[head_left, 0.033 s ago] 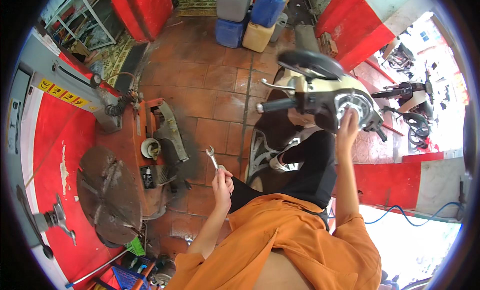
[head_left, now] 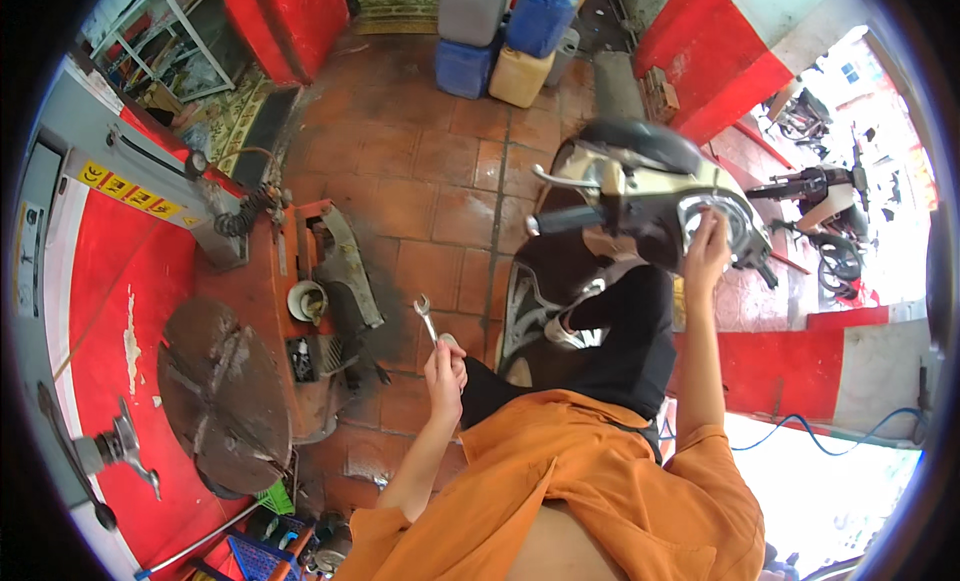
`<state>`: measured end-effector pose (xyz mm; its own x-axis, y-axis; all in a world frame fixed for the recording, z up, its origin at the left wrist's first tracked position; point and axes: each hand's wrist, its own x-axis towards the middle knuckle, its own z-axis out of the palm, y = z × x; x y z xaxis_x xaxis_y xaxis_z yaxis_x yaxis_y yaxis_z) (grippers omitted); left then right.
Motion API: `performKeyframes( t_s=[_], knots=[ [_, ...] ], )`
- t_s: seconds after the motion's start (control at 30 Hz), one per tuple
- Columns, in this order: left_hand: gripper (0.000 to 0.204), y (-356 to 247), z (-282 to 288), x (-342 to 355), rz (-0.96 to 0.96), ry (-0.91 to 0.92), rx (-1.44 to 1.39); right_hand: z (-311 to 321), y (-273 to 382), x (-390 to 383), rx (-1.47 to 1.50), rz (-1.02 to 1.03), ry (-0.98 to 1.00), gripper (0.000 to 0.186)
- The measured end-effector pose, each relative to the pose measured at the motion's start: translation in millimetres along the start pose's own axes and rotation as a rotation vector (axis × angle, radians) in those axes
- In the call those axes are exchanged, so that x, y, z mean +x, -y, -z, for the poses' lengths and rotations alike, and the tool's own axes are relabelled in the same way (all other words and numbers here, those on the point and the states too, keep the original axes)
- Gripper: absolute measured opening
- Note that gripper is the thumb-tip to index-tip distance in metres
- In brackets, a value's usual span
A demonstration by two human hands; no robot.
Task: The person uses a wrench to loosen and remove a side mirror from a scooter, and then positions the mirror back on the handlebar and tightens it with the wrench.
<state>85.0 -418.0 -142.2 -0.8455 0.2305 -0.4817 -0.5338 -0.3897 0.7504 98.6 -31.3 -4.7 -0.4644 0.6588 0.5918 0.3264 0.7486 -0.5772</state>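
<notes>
My left hand (head_left: 446, 369) is closed round a metal wrench (head_left: 427, 321), its open jaw pointing up and away above the floor. With my right arm stretched forward, my right hand (head_left: 708, 246) rests at the round, shiny instrument panel (head_left: 732, 219) of a cream and black scooter (head_left: 650, 206). Its fingers are bunched together; whatever may be in them is hidden. A black handlebar grip (head_left: 568, 221) with a silver lever (head_left: 562, 179) sticks out at the scooter's left. The dark wheel (head_left: 640, 144) lies beyond the handlebar.
On the left stands a tyre-changing machine with a round turntable (head_left: 222, 396) and a white cup (head_left: 306, 301). Plastic jerrycans (head_left: 520, 76) are stacked at the back. More motorbikes (head_left: 825, 201) are parked outside at right. A blue hose (head_left: 810, 429) hangs nearby. Baskets (head_left: 262, 556) sit lower left.
The scooter's wheel and handlebar appear slightly lower and farther right, the wheel at a different tilt. My right hand has shifted a little right with the panel. My left hand keeps the wrench.
</notes>
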Motion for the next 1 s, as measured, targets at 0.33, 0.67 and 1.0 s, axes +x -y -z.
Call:
performKeyframes(
  t_s=[0.33,0.67,1.0],
  knots=[
    [0.043,-99,68,39,0.026,-0.112,0.24,-60,1,37,-0.475,0.112,-0.29,0.027],
    [0.044,-127,34,98,0.043,0.147,0.345,-64,2,39,-0.665,0.059,-0.362,0.021],
    [0.046,-104,9,89,0.091,0.211,0.375,-59,17,35,-0.443,-0.006,-0.3,0.02]
  ],
)
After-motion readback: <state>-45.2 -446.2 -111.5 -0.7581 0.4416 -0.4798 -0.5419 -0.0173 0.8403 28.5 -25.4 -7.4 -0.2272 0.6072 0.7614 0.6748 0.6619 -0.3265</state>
